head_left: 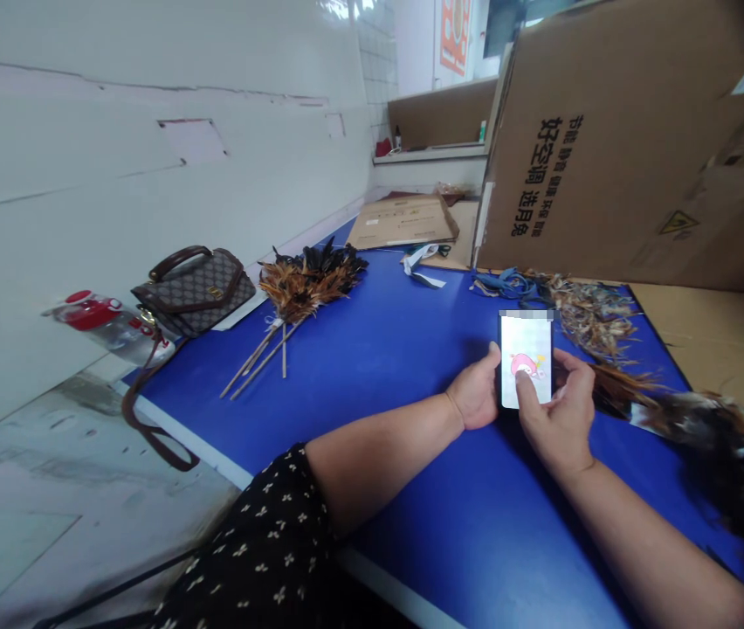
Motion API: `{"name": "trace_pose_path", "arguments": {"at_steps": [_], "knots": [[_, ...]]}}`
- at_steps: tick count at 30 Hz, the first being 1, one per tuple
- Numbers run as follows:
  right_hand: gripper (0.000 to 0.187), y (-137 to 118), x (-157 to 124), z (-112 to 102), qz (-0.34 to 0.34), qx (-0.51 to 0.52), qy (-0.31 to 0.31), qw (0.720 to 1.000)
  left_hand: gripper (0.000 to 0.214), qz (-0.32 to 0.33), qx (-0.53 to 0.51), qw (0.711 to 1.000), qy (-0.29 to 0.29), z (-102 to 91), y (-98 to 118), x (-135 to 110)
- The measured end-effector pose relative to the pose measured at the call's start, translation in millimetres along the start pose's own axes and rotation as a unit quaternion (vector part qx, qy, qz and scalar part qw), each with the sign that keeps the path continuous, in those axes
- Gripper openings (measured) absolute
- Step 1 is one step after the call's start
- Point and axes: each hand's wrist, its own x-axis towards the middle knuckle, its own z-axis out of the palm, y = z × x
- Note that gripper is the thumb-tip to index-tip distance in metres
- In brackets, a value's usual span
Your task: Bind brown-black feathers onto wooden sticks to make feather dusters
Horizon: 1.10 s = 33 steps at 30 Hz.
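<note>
A phone [535,342] with a lit screen is held upright over the right part of the blue counter [385,358], between both hands of the person. The left hand [477,393] is closed around the left edge of the phone, with its thumb pointing up along this edge; its other fingers are behind and cannot be seen. The right hand [563,418] grips the phone from the right: its thumb lies on the screen, over a pink picture, and its other fingers are bent at the right edge. Just beyond the right hand, brown feathers [598,314] lie in a loose pile, beside some blue strips [506,284], and darker feathers [706,419] are at the right side. On the far left of the counter is a feather bundle [310,279] with thin sticks [260,360] pointing to the near side. To its left stands a patterned handbag [208,293], and a clear bottle [110,323] with a red top lies tilted beside it. A large cardboard sheet [621,175] rises behind the pile.
</note>
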Motion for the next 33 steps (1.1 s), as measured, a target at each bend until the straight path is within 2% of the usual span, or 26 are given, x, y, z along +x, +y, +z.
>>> {"name": "trace_pose_path", "arguments": {"at_steps": [4,8,12,16,20,23,33], "knots": [[0.082,-3,1,2,0.025,0.008,-0.007,1.000,0.075,-0.008,-0.016,1.000,-0.006,4.0,-1,-3],[0.091,-11,5,0,0.107,0.019,-0.055,0.993,0.091,-0.025,-0.063,0.997,-0.040,8.9,2,-11],[0.085,-16,11,-8,0.156,-0.001,-0.071,0.985,0.112,-0.067,-0.076,0.990,-0.099,9.8,6,-15],[0.076,-23,16,-20,0.189,-0.004,-0.080,0.979,0.115,-0.069,-0.064,0.984,-0.153,6.5,-1,-15],[0.067,-30,16,-34,0.196,-0.004,-0.096,0.976,0.113,-0.061,-0.043,0.978,-0.196,1.5,-11,-14],[0.062,-33,14,-41,0.189,-0.007,-0.111,0.976,0.111,-0.070,-0.036,0.976,-0.204,0.5,-14,-14],[0.081,-29,0,-53,0.164,-0.001,-0.167,0.972,0.110,-0.096,-0.031,0.973,-0.209,-0.9,-11,-15]]}}
